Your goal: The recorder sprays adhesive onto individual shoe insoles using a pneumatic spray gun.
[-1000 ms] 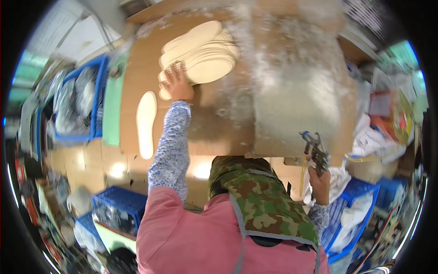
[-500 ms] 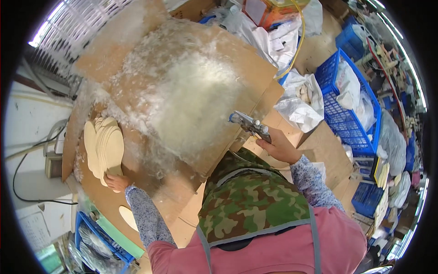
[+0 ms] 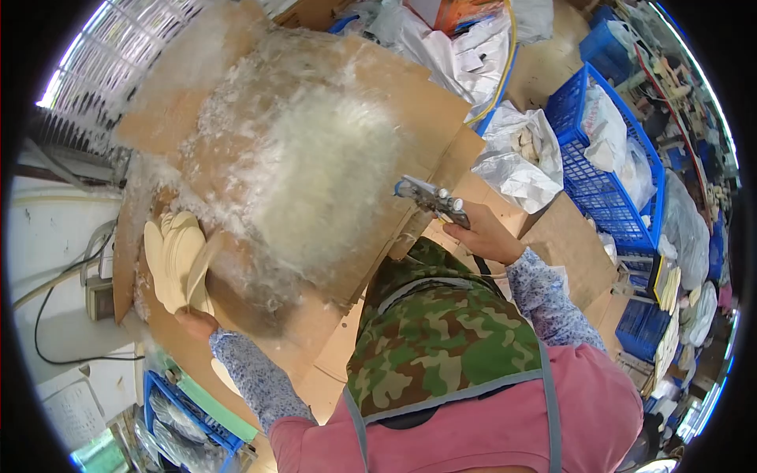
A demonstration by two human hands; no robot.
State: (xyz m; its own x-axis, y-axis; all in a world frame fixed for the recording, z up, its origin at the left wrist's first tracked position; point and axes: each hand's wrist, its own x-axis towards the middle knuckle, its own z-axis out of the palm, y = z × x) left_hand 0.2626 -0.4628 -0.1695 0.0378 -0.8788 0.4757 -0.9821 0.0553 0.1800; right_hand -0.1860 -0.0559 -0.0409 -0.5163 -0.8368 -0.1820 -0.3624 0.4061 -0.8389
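My left hand [image 3: 197, 323] is closed on the near end of one cream insole [image 3: 203, 264], which tilts up off the others. Beneath and beside it a fanned pile of cream insoles [image 3: 164, 264] lies at the left of the cardboard. My right hand [image 3: 490, 235] grips a metal spray gun [image 3: 432, 199], its nozzle facing left over the cardboard [image 3: 422, 91]. A pale, fuzzy coating of dried residue [image 3: 327, 173] covers the cardboard's middle. Another insole [image 3: 225, 377] is partly hidden by my left forearm.
White bags [image 3: 516, 158] and a yellow hose [image 3: 509, 67] lie beyond the cardboard at the right. A blue crate [image 3: 579, 177] with plastic bags stands farther right. At lower left is another blue crate [image 3: 162, 386]. A louvred vent [image 3: 118, 55] rises at far left.
My left hand has raised one insole from the pile, and it now stands tilted. My right hand still holds the spray gun in nearly the same place. The view has shifted slightly.
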